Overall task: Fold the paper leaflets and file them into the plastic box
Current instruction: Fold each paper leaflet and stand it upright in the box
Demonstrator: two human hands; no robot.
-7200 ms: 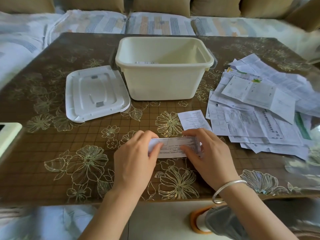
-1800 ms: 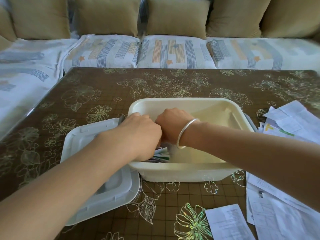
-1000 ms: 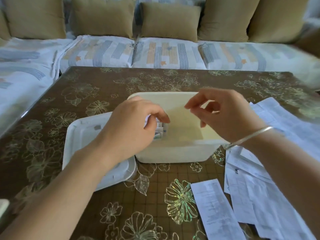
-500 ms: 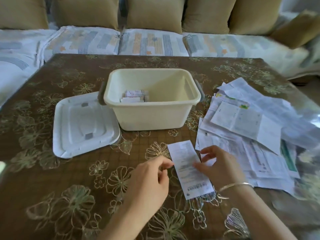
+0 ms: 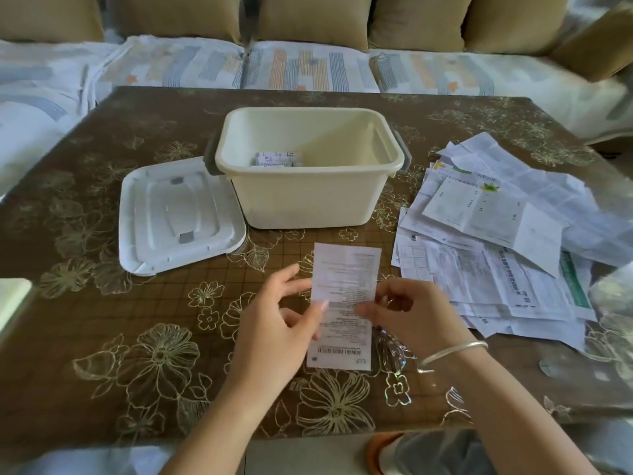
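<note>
Head view. A narrow printed leaflet lies lengthwise toward the viewer on the floral table, just in front of the cream plastic box. The left hand pinches its left edge near mid-length, thumb on top. The right hand, with a silver bracelet at the wrist, pinches the opposite edge at about the same height. Whether the far half is lifted off the table cannot be told.

The box stands open, its white lid flat beside it on the left. A few folded leaflets stand at its left inner side. A loose pile of unfolded leaflets spreads to the right of the box.

Handling, as a judgement: the sheet is thin, light and limp, and already creased. It should fold with little force but will skew or slide on the glossy table unless one end is pinned. Hold is best taken at the long edges or corners, bringing end to end before the crease is pressed. The step in hand appears to be the first fold.
</note>
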